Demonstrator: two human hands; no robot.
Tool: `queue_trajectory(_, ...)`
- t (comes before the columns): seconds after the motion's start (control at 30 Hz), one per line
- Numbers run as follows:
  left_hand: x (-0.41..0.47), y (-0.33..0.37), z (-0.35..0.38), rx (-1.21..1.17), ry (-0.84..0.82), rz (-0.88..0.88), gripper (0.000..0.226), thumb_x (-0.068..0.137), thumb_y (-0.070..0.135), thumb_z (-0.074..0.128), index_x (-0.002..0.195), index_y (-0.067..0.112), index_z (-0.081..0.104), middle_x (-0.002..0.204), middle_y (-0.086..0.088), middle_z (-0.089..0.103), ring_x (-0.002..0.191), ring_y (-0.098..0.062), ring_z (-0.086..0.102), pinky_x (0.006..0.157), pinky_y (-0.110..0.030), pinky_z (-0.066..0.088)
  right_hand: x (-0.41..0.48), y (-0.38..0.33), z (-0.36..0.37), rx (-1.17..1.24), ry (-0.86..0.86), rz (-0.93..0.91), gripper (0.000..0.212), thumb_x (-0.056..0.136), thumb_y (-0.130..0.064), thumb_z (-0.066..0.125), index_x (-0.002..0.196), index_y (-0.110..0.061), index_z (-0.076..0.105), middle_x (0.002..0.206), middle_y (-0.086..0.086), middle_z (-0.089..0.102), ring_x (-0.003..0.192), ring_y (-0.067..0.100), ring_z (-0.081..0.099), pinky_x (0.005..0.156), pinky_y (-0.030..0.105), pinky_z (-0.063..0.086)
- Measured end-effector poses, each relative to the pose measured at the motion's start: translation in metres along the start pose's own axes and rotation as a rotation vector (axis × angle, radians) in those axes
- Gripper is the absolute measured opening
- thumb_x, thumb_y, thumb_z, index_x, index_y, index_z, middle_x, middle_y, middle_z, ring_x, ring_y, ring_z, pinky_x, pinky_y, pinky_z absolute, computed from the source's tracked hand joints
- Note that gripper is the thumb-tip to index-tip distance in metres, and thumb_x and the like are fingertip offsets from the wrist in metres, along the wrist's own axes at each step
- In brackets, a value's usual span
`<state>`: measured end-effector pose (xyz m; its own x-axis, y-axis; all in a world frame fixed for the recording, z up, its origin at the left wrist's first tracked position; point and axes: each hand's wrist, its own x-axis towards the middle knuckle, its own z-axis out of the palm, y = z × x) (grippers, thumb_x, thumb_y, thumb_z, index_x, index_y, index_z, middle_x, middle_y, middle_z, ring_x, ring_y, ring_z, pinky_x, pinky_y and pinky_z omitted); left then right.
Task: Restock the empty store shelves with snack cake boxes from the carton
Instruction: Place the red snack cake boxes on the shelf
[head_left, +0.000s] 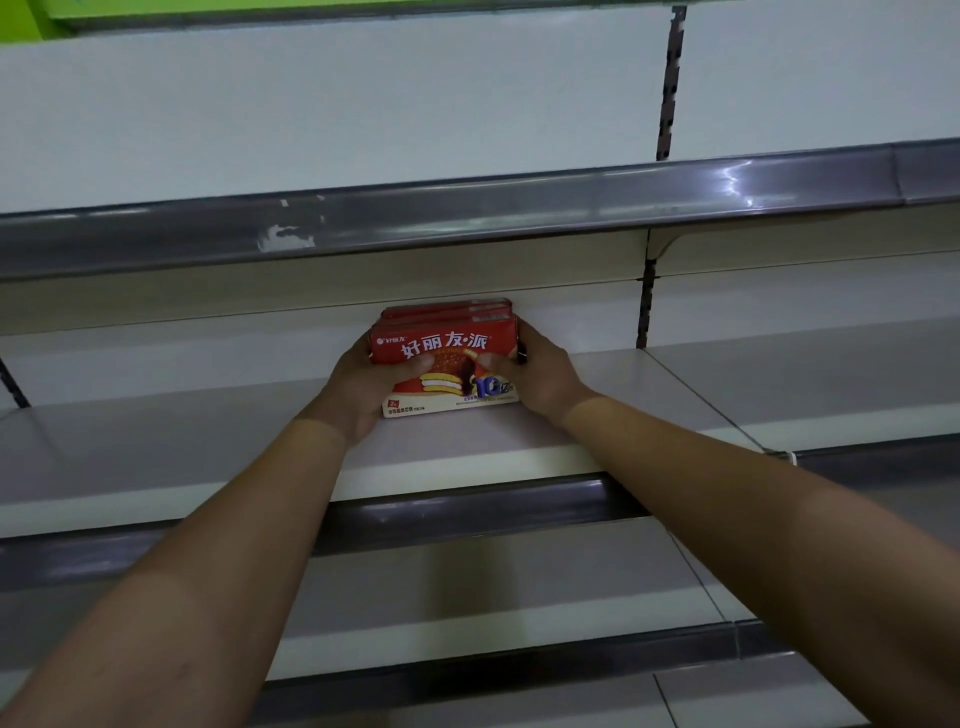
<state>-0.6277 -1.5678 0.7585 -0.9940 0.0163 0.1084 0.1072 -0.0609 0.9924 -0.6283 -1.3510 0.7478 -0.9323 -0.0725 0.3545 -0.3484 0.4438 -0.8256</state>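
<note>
Snack cake boxes (441, 345) stand in a front-to-back row on the middle shelf (156, 431), gripped at both ends by left hand (363, 382) and right hand (545, 374), thumbs across the front, probably so the row moves as one.

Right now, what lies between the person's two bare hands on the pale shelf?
A small row of red snack cake boxes, pressed between the left hand and right hand; the head view shows it.

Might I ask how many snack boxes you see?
3: front box gripped by left hand and right hand on the shelf; second box, third box behind it; others possibly hidden.
</note>
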Motion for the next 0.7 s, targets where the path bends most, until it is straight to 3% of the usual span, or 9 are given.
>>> queue_trajectory(0.27, 0.003, -0.003, 0.000, 0.073, 0.042, 0.091, 0.074, 0.056, 0.024, 0.090, 0.126, 0.027, 0.066, 0.119, -0.007, 0.074, 0.107, -0.029, 0.072, 0.096, -0.050, 0.057, 0.000, -0.002, 0.002, -0.037, -0.029, 0.008, 0.062, 0.097, -0.038, 0.063, 0.150, -0.018, 0.037, 0.140, 0.007, 0.059, 0.127, 0.024, 0.056, 0.101, 0.027, 0.040)
queue_trajectory(0.4, 0.005, -0.005, -0.002, 0.162, 0.094, 0.117, 0.084, 0.052, 0.036, 0.093, 0.131, 0.027, 0.065, 0.118, -0.003, 0.074, 0.105, -0.025, 0.073, 0.096, -0.047, 0.058, 0.000, -0.003, 0.002, -0.037, -0.029, 0.024, 0.063, 0.096, -0.038, 0.063, 0.150, -0.018, 0.037, 0.140, 0.007, 0.059, 0.126, 0.025, 0.057, 0.099, 0.026, 0.042)
queue_trajectory(0.53, 0.006, -0.005, -0.002, 0.243, 0.107, 0.135, 0.066, 0.071, 0.024, 0.091, 0.131, 0.025, 0.063, 0.118, -0.002, 0.073, 0.104, -0.022, 0.072, 0.096, -0.043, 0.058, -0.002, -0.006, 0.002, -0.037, -0.029, 0.036, 0.061, 0.096, -0.037, 0.063, 0.147, -0.016, 0.038, 0.139, 0.008, 0.059, 0.125, 0.025, 0.057, 0.098, 0.027, 0.042)
queue_trajectory(0.7, -0.003, 0.001, -0.007, 0.265, 0.102, 0.116, 0.084, 0.069, 0.029, 0.091, 0.143, 0.024, 0.054, 0.131, -0.006, 0.067, 0.107, -0.021, 0.070, 0.079, -0.026, 0.057, -0.008, -0.013, 0.001, -0.032, -0.025, 0.090, 0.067, 0.091, -0.043, 0.068, 0.143, -0.012, 0.040, 0.138, 0.009, 0.059, 0.124, 0.028, 0.058, 0.094, 0.028, 0.044)
